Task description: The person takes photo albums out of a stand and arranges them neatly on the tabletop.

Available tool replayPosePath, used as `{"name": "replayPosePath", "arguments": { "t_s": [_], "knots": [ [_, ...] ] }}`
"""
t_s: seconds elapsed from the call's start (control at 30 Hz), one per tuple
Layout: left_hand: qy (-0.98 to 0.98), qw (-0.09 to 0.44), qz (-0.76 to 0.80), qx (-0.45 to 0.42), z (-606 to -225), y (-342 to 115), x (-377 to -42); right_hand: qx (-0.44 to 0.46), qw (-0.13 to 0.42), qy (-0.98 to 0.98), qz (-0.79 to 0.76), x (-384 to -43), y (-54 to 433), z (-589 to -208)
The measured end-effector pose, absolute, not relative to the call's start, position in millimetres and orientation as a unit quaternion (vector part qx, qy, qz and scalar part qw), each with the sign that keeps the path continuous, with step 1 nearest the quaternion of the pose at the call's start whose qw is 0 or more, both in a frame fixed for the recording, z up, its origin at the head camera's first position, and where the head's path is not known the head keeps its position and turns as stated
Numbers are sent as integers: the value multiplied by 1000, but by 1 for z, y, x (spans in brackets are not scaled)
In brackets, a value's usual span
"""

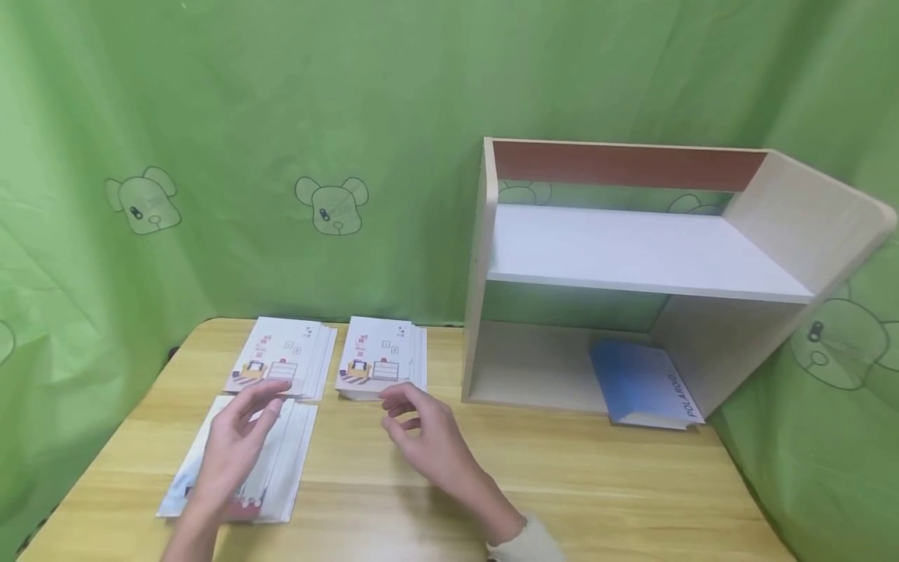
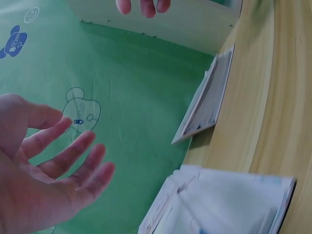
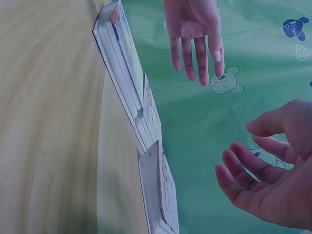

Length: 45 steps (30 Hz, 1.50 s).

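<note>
My left hand (image 1: 235, 437) hovers over the front-left stack of books (image 1: 291, 468), holding nothing; its fingers are relaxed and parted in the left wrist view. Behind that stack lies another stack of books (image 1: 281, 339), its white top cover printed with a yellow vehicle. To its right, a stack with a matching cover (image 1: 382, 336) lies flat. Just in front of this stack is my right hand (image 1: 431, 437), thumb and fingers loosely bent with a gap between them. The right wrist view shows that hand (image 3: 273, 180) apart from the books (image 3: 158, 190), gripping nothing.
A two-level wooden shelf (image 1: 646, 254) stands at the right of the wooden table (image 1: 576, 484). On its lower level a blue and white book (image 1: 642, 382) marked POLAROID lies, jutting over the front edge. A green curtain (image 1: 393, 94) with bear-head drawings hangs behind.
</note>
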<state>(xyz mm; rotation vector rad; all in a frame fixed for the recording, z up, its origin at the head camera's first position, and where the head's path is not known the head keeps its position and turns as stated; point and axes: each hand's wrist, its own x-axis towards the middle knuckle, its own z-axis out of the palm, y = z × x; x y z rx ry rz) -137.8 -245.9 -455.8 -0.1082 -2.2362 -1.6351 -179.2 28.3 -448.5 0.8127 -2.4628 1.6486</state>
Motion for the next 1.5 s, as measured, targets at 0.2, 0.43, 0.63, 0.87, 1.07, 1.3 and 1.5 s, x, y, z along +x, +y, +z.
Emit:
{"name": "replayPosePath", "arguments": {
  "t_s": [0.2,0.43,0.63,0.87,1.07,1.3,1.5],
  "knots": [
    [-785,176,-593,-34,-457,-232,-148,256,59,-806,530,-182,36,-445],
    [-758,173,-628,-38,-452,-213,-155,247,84,-817,515,-184,53,-436],
    [-738,173,-648,-79,-447,-193,-166,227,100,-819,517,-184,72,-430],
    [-730,165,-654,-114,-440,-177,-173,219,114,-824,510,-183,88,-427],
    [-723,162,-661,-118,-440,-167,-175,220,122,-824,507,-183,99,-425],
    [-706,164,-676,-133,-441,-149,-182,215,128,-826,506,-183,116,-422],
    [-693,156,-688,-148,-441,-132,-187,217,150,-824,501,-185,130,-422]
  ]
}}
